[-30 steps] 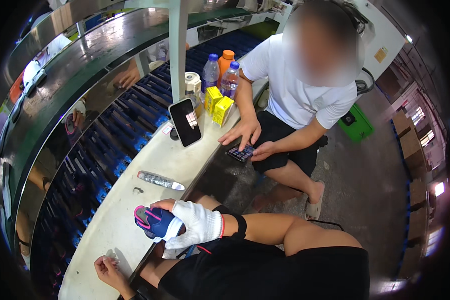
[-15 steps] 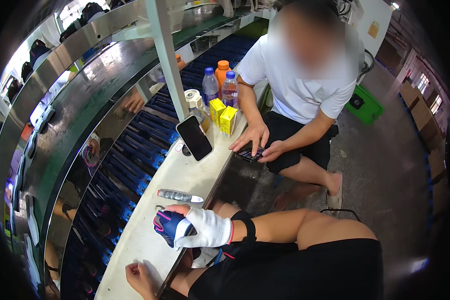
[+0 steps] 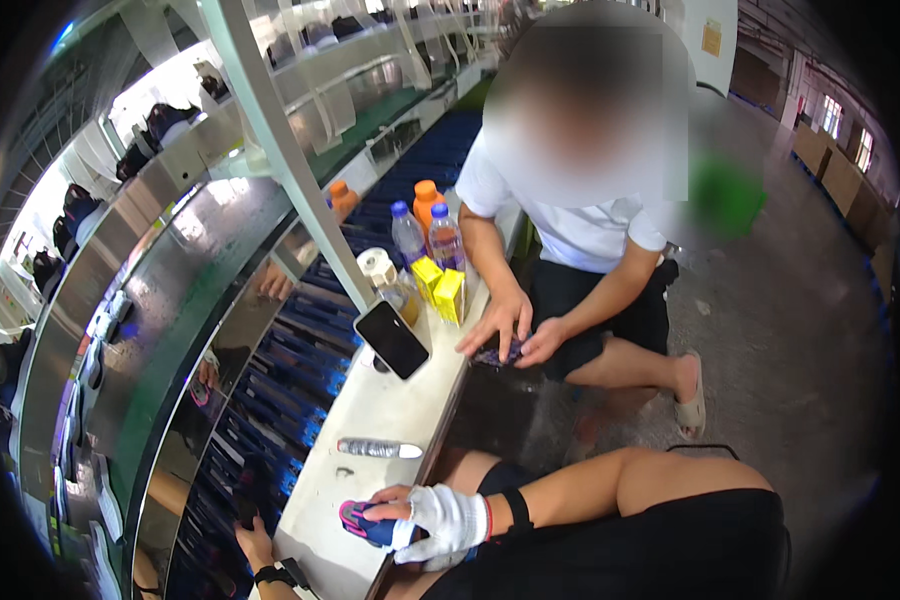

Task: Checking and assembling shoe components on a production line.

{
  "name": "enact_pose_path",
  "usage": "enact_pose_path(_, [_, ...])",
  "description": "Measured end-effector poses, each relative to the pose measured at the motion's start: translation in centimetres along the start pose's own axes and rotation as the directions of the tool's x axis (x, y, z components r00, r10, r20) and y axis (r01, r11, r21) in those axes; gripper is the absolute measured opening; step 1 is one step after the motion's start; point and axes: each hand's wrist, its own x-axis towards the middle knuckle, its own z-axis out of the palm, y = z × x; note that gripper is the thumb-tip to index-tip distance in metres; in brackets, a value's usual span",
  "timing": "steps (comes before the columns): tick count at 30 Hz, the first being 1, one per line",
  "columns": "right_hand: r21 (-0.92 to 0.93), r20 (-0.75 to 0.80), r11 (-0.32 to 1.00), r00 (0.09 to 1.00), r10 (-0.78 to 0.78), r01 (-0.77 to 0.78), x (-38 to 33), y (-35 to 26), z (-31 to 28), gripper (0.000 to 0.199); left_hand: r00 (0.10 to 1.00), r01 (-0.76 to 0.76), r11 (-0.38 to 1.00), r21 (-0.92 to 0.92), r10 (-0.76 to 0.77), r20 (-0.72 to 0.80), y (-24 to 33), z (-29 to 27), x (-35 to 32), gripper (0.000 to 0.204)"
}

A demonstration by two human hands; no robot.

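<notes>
Dark-blue rollers (image 3: 270,405) are laid along the long white table (image 3: 315,535). By the white-gloved right hand (image 3: 444,520), the fingers of which are closed upon it, the navy and pink shoe (image 3: 373,532) is held at the table's right edge. The bare left hand (image 3: 256,542) is stretched over the rollers, beside a dark object (image 3: 247,512); whether it is gripped cannot be told. Beyond the shoe, a slender grey tool (image 3: 378,448) is laid on the table.

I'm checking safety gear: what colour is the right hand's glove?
The glove is white, red-edged at the wrist (head view).
</notes>
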Motion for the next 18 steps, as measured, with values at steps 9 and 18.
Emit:
enact_pose_path(9, [0.008, 0.093, 0.998, 0.994, 0.064, -0.065, 0.7, 0.9, -0.7, 0.076, 0.994, -0.057, 0.989, 0.139, 0.069, -0.084, 5.3, 0.7, -0.5, 0.038])
enact_pose_path(18, [0.03, -0.106, 0.999, 0.993, 0.046, -0.043, 0.2, 2.8, -1.4, 0.078, 0.965, -0.181, 0.964, -0.195, 0.137, -0.222, 7.5, -1.4, -6.0, 0.023])
